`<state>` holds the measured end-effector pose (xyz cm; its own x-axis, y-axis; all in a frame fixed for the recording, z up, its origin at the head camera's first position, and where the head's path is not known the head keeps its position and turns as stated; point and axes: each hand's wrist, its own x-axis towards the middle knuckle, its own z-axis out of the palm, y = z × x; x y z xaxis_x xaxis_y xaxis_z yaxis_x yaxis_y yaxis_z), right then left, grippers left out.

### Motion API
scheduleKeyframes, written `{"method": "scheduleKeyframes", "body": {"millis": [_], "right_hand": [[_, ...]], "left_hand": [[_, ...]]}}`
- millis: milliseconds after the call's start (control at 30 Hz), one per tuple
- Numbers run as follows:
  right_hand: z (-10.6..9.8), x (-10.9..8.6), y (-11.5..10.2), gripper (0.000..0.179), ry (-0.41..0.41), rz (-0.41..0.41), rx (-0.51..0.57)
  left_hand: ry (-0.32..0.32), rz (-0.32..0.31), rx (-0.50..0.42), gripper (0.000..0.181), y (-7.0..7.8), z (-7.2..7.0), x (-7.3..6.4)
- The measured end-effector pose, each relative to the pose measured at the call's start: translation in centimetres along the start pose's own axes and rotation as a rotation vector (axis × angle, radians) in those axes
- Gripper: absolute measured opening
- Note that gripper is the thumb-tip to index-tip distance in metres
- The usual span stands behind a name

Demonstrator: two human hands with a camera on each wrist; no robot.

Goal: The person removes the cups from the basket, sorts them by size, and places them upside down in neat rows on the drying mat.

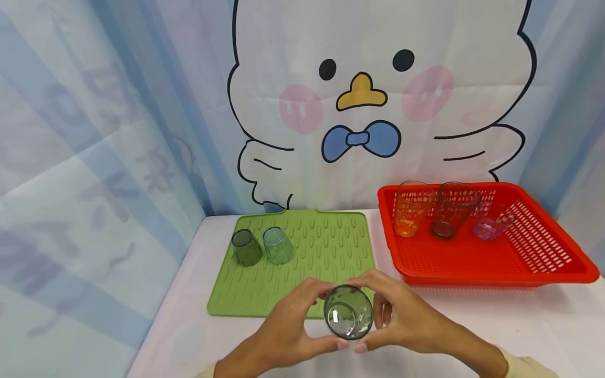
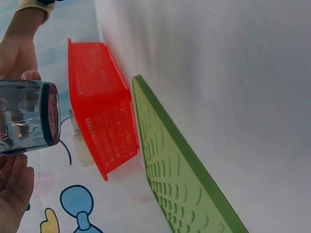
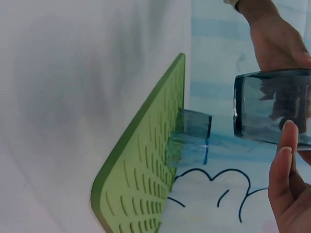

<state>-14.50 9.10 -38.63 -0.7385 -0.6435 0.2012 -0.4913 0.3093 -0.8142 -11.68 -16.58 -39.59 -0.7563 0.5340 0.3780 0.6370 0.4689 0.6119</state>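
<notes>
A grey-tinted drinking glass point(image 1: 348, 312) is held up in front of me, above the front edge of the green ridged mat point(image 1: 326, 252). Its round opening shows in the head view. My left hand point(image 1: 295, 325) grips its left side between curved fingers and thumb. On the opposite side, my right hand point(image 1: 402, 315) holds the glass the same way. Both wrist views show the glass side-on, in the left wrist view with its dark rim point(image 2: 52, 114) pointing away from the hands. On the mat's left part stand a dark grey glass point(image 1: 247, 248) and a blue-tinted glass point(image 1: 278, 245), side by side.
A red plastic basket point(image 1: 454, 266) stands to the right of the mat. Inside it are an orange glass point(image 1: 410, 214), a dark brownish glass point(image 1: 449, 212) and a small purple-tinted glass point(image 1: 489, 226). A curtain point(image 1: 189, 121) with a cartoon print hangs behind the white table point(image 1: 472, 320).
</notes>
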Motion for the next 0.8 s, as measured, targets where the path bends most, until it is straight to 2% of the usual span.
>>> {"method": "scheduleKeyframes", "body": {"millis": [167,367,500,700,800], "right_hand": [[0.3,0.2,0.8,0.086,-0.033,-0.02,0.076],[1.3,0.7,2.1,0.083,-0.058,0.003,0.136],[2.2,0.9,2.7,0.082,-0.075,0.008,0.155],[3.5,1.1,3.3,0.078,-0.104,-0.064,0.248],[3.9,1.0,3.4,0.077,-0.091,-0.091,0.245]], "left_hand": [[0.016,0.014,0.002,0.073,0.2,-0.4,-0.1],[0.052,0.134,-0.015,0.072,0.5,-0.7,-0.1],[0.067,0.178,-0.045,0.073,0.6,-0.8,-0.1],[0.092,0.216,-0.069,0.077,0.6,-0.6,-0.2],[0.091,0.221,-0.091,0.077,0.5,-0.7,-0.4]]}}
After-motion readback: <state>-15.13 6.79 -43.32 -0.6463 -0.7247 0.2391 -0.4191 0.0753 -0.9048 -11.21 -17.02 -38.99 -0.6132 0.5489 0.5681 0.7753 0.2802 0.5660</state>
